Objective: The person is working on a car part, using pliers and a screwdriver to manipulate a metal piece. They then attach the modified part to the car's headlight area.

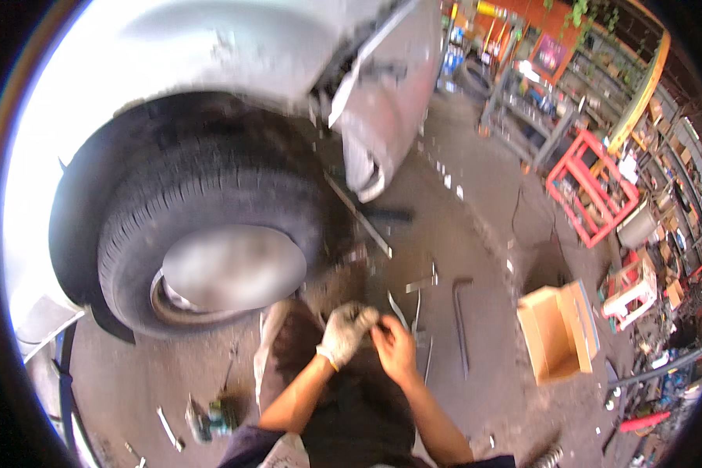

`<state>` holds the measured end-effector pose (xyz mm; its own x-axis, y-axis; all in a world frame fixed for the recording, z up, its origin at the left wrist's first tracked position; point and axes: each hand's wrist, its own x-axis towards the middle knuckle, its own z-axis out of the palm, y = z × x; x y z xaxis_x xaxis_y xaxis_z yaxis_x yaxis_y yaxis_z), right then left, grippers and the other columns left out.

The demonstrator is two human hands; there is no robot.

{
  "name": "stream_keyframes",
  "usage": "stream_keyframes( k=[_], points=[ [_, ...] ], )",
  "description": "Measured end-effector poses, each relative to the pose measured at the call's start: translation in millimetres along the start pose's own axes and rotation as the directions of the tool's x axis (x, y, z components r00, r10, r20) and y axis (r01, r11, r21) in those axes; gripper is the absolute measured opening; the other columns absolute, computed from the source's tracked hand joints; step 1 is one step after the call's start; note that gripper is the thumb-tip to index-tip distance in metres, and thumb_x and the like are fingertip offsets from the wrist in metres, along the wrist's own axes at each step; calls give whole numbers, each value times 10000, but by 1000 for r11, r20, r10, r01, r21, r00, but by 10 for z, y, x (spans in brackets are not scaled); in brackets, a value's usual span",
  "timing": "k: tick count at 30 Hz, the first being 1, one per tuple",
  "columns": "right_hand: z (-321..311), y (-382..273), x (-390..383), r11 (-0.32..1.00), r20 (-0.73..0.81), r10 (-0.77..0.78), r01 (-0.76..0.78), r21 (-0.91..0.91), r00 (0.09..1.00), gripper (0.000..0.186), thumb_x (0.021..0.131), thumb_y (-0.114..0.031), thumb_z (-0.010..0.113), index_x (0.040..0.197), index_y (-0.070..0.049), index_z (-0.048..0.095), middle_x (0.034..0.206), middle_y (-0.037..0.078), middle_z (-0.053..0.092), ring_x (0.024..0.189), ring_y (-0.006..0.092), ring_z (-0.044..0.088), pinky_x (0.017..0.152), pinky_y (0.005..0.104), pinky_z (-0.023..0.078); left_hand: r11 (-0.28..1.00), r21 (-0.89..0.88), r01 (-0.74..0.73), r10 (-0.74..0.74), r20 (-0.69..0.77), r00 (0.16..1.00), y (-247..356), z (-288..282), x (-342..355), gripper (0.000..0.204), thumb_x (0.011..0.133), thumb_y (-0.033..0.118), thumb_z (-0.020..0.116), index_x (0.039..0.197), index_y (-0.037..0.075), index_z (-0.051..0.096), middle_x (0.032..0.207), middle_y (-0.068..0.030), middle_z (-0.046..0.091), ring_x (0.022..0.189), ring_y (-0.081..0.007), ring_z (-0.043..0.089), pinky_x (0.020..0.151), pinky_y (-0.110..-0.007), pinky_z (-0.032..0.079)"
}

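My left hand (pixel 345 334) wears a whitish work glove. Its fingers are curled in and meet the fingertips of my bare right hand (pixel 395 351) in front of my lap. The right fingers are bent and pinched together at the glove's finger end. Whatever lies between the two hands is too small and smeared to make out. Ahead and to the left stands a black tire (pixel 210 199) on a light-coloured vehicle (pixel 210 47), under its wheel arch. The middle of the wheel is blurred. A dented body panel (pixel 390 93) hangs loose at the vehicle's corner.
On the floor right of my hands lie a long L-shaped bar (pixel 462 327) and several slim metal tools. An open cardboard box (pixel 558 331) stands farther right. Left of me lie a power tool (pixel 210 419) and a wrench (pixel 169 429). A red frame (pixel 593 187) stands by cluttered shelves.
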<state>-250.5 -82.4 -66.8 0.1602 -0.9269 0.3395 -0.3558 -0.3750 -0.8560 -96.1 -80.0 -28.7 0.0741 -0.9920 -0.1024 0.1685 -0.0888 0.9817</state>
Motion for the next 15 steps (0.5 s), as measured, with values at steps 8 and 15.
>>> stream_keyframes(
  k=[8,15],
  points=[
    [155,-222,-584,990,54,89,-82,-111,995,315,900,-87,725,1187,-9,621,1011,179,693,840,258,699,675,334,545,990,-47,133,-134,-34,990,-532,-116,-485,312,963,308,702,918,1,678,811,5,656,759,-86,551,679,-294,475],
    [78,-597,193,984,147,-174,177,-8,974,232,928,-95,699,1128,-28,601,951,157,692,795,291,698,667,379,546,855,512,81,-86,-14,996,917,-378,-295,369,977,336,677,1080,-18,685,929,-56,709,815,-159,644,740,-316,527]
  ],
)
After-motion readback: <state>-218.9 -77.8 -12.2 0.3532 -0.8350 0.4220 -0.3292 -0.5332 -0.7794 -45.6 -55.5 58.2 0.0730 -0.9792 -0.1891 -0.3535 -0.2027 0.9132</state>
